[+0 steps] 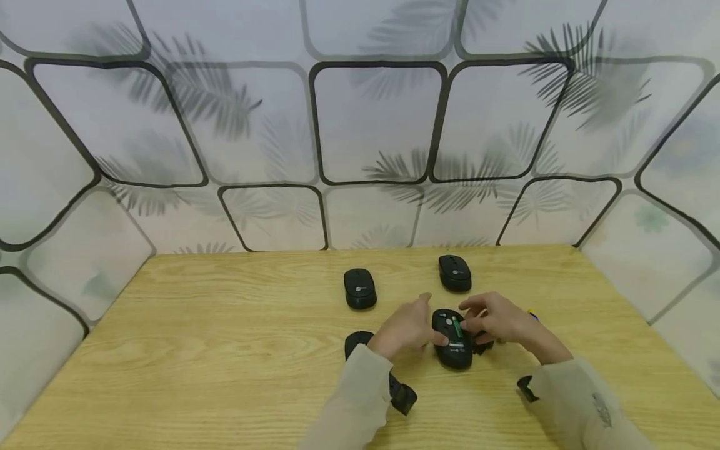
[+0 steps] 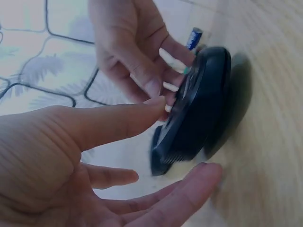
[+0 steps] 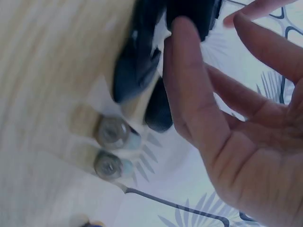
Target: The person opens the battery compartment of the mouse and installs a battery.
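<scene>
Relaxed and unclenched, 2 bare hands flank 1 upturned black computer mouse [image 1: 453, 357]: the left hand [image 1: 406, 328] has its thumb stretched out at the mouse's left side, and the right hand [image 1: 497, 317] has gently bent fingers at its right side, thumb apart from forefinger. Whether the mouse rests fully on the table is unclear. Its dark, rounded underside shows pale printed markings and 1 green battery [image 1: 457, 326] in an uncovered slot.

Nearest the viewer are 2 light sleeves [image 1: 350, 400] and 2 black wrist straps [image 1: 402, 397]. Beyond, 1 black mouse [image 1: 355, 342] is partly hidden by the left arm. Near the right hand, the right wrist view shows 2 small cylinders [image 3: 112, 132] end-on, blurred. Farther back on the wood-grain table [image 1: 197, 350] sit 2 upright black mice [image 1: 360, 287], making 4 mice altogether. Behind rises a pale wall [image 1: 377, 125] with grey leaf prints.
</scene>
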Tool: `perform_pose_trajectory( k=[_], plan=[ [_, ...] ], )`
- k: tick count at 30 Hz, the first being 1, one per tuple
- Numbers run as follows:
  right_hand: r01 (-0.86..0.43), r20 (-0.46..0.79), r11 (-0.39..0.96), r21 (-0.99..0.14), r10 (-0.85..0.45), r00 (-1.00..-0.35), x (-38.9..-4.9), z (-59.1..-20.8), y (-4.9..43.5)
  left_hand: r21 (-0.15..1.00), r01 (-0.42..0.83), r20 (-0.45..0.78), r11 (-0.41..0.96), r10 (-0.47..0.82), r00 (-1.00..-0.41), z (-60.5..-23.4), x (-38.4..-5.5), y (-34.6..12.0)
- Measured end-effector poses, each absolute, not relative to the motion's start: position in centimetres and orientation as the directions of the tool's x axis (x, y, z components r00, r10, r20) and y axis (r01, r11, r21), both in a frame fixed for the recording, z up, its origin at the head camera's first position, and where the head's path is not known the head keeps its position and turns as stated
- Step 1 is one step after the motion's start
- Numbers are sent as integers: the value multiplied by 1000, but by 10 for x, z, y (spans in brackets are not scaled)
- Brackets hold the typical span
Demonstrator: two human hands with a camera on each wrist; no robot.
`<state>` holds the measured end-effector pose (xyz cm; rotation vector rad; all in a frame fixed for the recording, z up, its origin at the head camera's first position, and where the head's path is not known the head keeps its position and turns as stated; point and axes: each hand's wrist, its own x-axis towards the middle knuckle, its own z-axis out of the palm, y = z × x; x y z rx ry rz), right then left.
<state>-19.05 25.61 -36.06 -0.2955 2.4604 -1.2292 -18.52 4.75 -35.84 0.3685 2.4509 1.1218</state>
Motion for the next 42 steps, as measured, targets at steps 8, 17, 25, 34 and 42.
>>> perform_pose_trajectory(
  k=[8,17,25,34,42],
  plan=[
    [-75,-43,417,-906,-266,-963,-186,-354,251,789,119,-176,602,408,-896,-346,-184,14],
    [-42,-44,276,-960,-297,-954,-177,-343,228,798,179,-120,576,442,-889,-334,-174,-23],
    [-27,-65,267,-963,-328,-942,-171,-338,204,811,180,-102,557,438,-893,-333,-165,-59],
    [-1,-101,247,-969,-398,-912,-168,-344,183,800,141,-100,584,362,-927,-338,-155,-82],
    [36,-141,236,-971,-445,-885,-164,-352,166,825,87,-119,558,323,-939,-348,-150,-98]
  ],
)
